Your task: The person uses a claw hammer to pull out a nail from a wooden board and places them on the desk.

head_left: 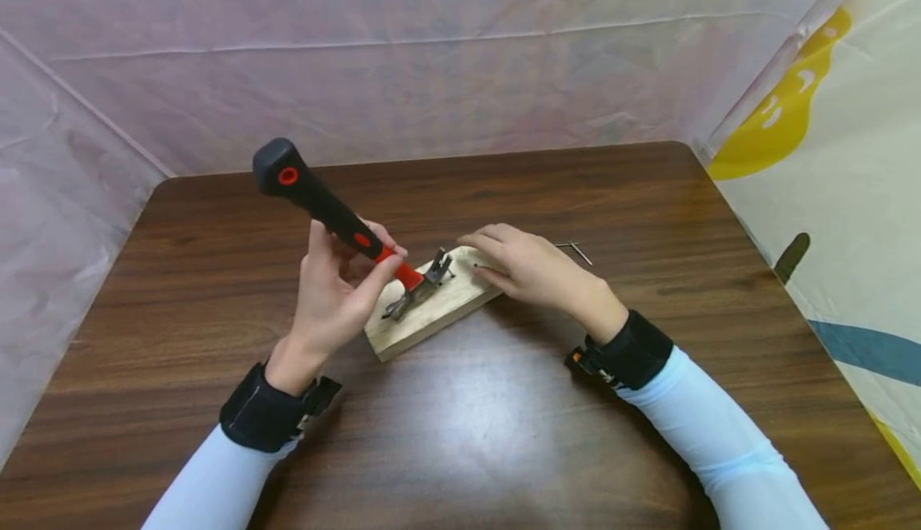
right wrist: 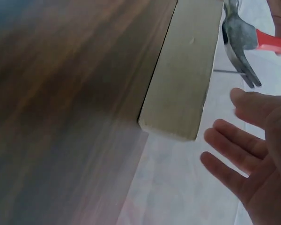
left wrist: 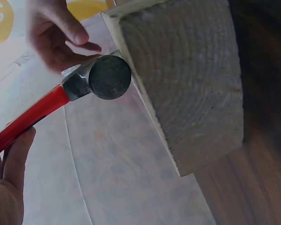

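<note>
My left hand (head_left: 331,298) grips a claw hammer (head_left: 338,214) low on its handle, thumb and fingers around the red part near the head. The black grip end points up and to the left. The metal head (left wrist: 110,77) lies at the top face of a pale wooden block (head_left: 468,290), its claw toward the right. A nail (right wrist: 227,71) stands up from the block, right at the claw's tips. My right hand (head_left: 536,270) hovers over the block's right end with fingers spread and loosely bent, nothing between them.
Several loose nails (head_left: 578,252) lie on the brown wooden table (head_left: 180,298), just beyond my right hand. A pale cloth wall (head_left: 432,98) rises behind the table's far edge, and a printed sheet (head_left: 856,218) hangs at the right.
</note>
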`<state>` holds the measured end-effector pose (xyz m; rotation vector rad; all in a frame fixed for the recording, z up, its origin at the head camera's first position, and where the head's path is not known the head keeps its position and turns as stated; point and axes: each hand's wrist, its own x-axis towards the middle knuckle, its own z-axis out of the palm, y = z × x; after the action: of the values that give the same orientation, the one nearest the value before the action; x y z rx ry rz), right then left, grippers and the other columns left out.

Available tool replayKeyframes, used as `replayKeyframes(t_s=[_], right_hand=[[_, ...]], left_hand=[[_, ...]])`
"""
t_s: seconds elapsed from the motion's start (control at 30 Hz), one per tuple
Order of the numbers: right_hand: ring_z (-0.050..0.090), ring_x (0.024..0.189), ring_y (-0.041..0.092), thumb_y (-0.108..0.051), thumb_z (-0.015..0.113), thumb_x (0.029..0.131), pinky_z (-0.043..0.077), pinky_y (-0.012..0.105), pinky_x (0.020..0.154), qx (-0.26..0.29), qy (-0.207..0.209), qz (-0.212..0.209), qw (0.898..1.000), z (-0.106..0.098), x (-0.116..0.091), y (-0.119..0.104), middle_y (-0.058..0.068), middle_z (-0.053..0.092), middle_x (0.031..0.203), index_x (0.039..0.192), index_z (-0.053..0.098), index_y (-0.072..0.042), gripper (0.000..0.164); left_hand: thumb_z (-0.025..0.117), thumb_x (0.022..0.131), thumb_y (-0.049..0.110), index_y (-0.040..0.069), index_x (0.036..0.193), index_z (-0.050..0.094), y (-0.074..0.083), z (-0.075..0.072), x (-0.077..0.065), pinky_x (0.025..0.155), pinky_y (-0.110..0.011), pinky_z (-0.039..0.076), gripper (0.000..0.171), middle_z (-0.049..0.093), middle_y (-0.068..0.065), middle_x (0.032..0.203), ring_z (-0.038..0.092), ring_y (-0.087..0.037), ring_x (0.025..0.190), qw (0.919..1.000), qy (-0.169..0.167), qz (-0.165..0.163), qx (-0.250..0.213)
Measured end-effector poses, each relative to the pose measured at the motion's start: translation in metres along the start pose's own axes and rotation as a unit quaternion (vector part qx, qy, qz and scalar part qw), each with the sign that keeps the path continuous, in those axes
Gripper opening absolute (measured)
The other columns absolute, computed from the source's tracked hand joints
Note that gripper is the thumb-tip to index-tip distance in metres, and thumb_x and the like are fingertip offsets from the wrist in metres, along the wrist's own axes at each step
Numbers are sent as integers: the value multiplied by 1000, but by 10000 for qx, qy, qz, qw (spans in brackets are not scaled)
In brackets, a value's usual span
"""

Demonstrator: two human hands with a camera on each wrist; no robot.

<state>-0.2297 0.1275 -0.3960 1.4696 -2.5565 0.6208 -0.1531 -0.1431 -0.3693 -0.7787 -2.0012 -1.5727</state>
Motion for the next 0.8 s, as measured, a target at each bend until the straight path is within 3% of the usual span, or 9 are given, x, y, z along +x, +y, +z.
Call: replayKeyframes(t_s=[0.17,0.57,0.8], right_hand=[[68,104,23,-11,73,97,58,38,86,214,105,-138,9996,-1,5,-5,13,68,121,140,59,-6,46],[69,98,20,-10,72,98,58,32,83,505,-90,-140,9986,0,8,-9,10,69,121,141,60,-7,45],[70,103,21,-7,72,97,58,33,86,712,64,-104,9974,-1,10,-10,12,70,123,147,48,-5,56]], left_hand=[[72,82,-23,-9,131,35,0,-1,-2,70,-29,62,62,66,-17,101,72,-22,89,9999,108,-1,-106],[69,84,-24,-13,127,34,-2,-2,-4,75,-32,62,56,66,-17,103,72,-25,89,9987,432,-56,-251],[69,84,-24,-9,130,37,-6,-2,-4,81,-36,62,58,66,-19,104,71,-28,90,9967,600,-133,-523]])
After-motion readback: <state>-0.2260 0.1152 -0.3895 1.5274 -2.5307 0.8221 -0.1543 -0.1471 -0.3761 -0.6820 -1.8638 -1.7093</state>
